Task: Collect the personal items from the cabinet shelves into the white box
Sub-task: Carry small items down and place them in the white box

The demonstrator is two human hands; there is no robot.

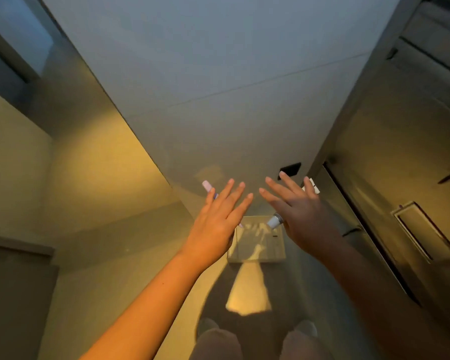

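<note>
Your left hand (216, 224) and right hand (304, 216) are splayed flat, fingers straight; a lilac pen (207, 187) shows beneath the left, a white tube (274, 221) beneath the right, white box (260, 245) below

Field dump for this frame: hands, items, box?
left hand: fingers spread straight, over the box
right hand: fingers spread straight, over the box
pink pen-like item: beneath left hand; thumb contact hidden
white tube: beneath right hand; thumb contact hidden
white box: on floor, below both hands
</note>
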